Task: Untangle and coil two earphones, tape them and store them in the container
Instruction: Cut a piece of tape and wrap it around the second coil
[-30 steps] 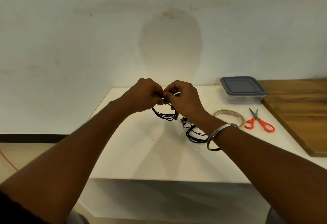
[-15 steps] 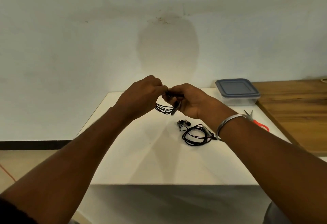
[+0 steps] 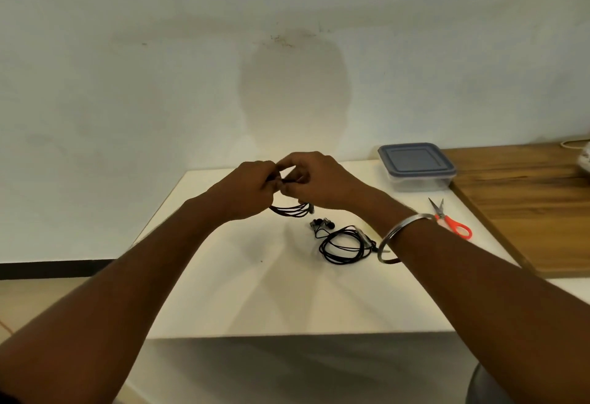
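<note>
Above the far part of the white table [image 3: 242,301], my left hand [image 3: 245,189] and my right hand [image 3: 316,180] meet, both pinching a coiled black earphone [image 3: 292,210] whose loops hang below the fingers. A second black earphone [image 3: 344,244] lies coiled on the table just in front of my right wrist, its earbuds at its far end. The clear container [image 3: 416,168] with a grey lid stands shut at the table's far right corner. The tape roll is hidden behind my right forearm.
Orange-handled scissors [image 3: 450,220] lie right of my right wrist, near the container. A wooden board [image 3: 530,205] borders the table on the right. A white wall stands close behind the table.
Both hands stayed joined on the earphone coil and shifted slightly as the fingers worked it. The view tilted, so the table sits lower in frame and the tape roll is covered by my arm.
</note>
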